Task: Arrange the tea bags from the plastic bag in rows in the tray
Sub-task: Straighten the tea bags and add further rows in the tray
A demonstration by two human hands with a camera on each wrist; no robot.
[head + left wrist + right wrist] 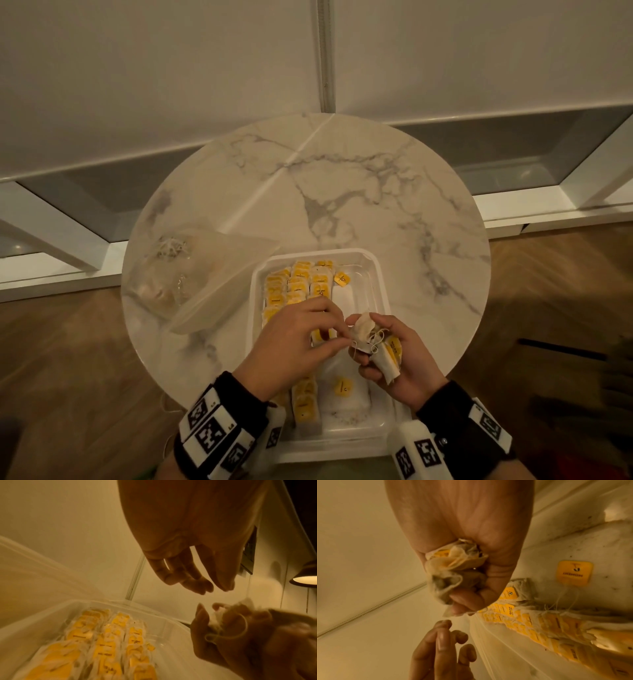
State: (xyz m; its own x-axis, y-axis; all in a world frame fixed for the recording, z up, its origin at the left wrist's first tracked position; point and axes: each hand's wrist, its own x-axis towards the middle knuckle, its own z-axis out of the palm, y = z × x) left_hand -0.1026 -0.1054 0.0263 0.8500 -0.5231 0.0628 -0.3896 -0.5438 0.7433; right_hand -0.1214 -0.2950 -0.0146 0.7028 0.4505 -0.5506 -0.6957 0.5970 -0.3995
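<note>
Paper tea bags (375, 346) bunched in our right hand (399, 359) above tray (383, 431), fingers curled round them. Left hand (294, 337) pinched tangled string beside bunch. Advice: tease one bag free gently, lay in tray's unfilled right row. Plastic bag (191, 274) left of tray.

Black wristbands (239, 394) are worn on both forearms, and each is ringed with white blocks (212, 430) printed with black square-patterned markers. A white camera housing (416, 445) is strapped under the right wrist. Both hands are left bare.
</note>
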